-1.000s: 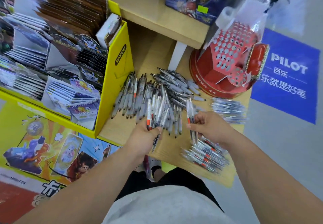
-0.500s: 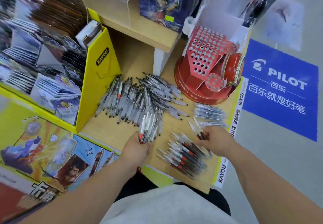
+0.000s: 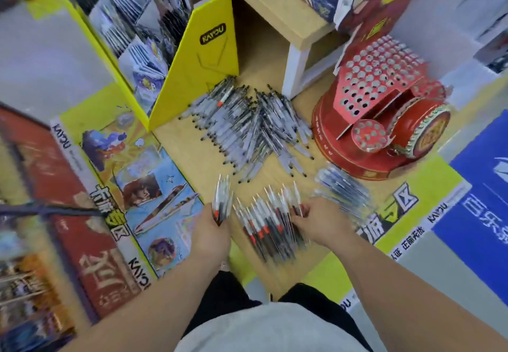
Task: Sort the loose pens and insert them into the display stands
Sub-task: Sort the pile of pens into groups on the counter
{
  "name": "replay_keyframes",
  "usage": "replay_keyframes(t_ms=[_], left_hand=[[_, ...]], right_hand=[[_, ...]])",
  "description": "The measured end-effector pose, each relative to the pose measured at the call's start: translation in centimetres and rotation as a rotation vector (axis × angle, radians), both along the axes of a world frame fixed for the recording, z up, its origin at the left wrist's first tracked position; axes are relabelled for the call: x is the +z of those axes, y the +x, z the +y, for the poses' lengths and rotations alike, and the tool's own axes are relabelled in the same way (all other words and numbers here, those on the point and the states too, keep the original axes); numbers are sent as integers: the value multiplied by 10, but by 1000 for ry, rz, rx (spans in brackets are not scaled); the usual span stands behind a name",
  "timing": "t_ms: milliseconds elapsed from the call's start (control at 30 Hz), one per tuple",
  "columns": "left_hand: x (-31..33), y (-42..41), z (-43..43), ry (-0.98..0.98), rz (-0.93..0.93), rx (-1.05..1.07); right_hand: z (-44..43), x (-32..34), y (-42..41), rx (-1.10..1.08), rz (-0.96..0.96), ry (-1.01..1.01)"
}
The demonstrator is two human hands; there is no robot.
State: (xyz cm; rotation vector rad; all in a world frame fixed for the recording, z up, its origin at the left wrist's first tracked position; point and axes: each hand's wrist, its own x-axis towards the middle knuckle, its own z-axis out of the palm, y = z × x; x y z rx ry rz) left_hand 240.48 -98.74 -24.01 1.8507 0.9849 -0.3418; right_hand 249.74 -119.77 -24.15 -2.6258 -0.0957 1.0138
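Fingers [image 3: 297, 220] of the right hand [image 3: 319, 224] blurred among red-banded pens [image 3: 264, 228]; blue floor sign [image 3: 478, 214] cut by right edge.

I'm looking down at a display corner under bright, even light. A pale wooden surface [image 3: 178, 156] runs toward the far side, where a raised wooden shelf [image 3: 275, 16] stands on a white leg [image 3: 295, 68]. At the far left, a yellow cardboard display box [image 3: 209, 57] marked KAYOU sits on the surface. The near left front carries a cartoon poster [image 3: 154, 186] beside a red panel [image 3: 68, 200]. To the right I see grey floor [image 3: 445, 274] with a blue sticker [image 3: 481, 214]. The left edge is blurred.
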Motion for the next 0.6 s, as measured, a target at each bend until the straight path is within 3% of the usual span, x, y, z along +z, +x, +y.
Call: replay_keyframes(t_ms=[333, 600], left_hand=[[-12, -8, -38, 103, 5, 68], [-7, -7, -60, 171, 17, 86]], right_hand=[[-2, -3, -3, 79, -213, 190], [-9, -9, -7, 33, -198, 212]])
